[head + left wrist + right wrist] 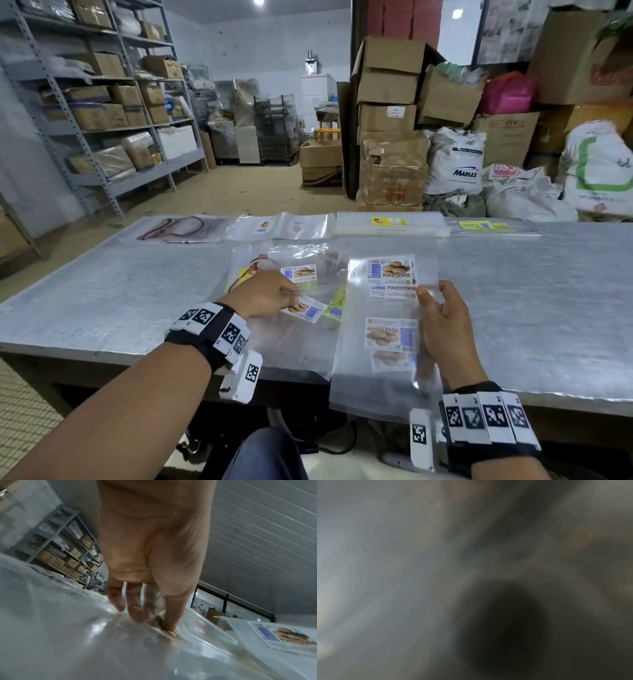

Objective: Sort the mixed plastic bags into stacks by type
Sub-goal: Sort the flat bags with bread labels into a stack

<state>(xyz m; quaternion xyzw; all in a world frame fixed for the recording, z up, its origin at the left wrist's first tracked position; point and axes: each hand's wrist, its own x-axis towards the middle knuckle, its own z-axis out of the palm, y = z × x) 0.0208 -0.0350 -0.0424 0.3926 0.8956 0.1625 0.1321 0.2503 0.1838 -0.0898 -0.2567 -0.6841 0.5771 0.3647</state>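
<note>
Head view shows the right hand (pixel 442 322) pinching a sheaf of biscuit-label bags (pixel 383 329) clear of the table (pixel 548 308), while left-hand (pixel 263 294) fingertips apparently pin the mixed pile (pixel 291 274) for picking.

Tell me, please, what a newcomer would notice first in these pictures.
First, the clear bags with biscuit labels that the right hand holds up at the table's near edge. Next, the left hand with its fingers on the mixed pile at mid-table. Behind, sorted stacks line the far edge.
</note>
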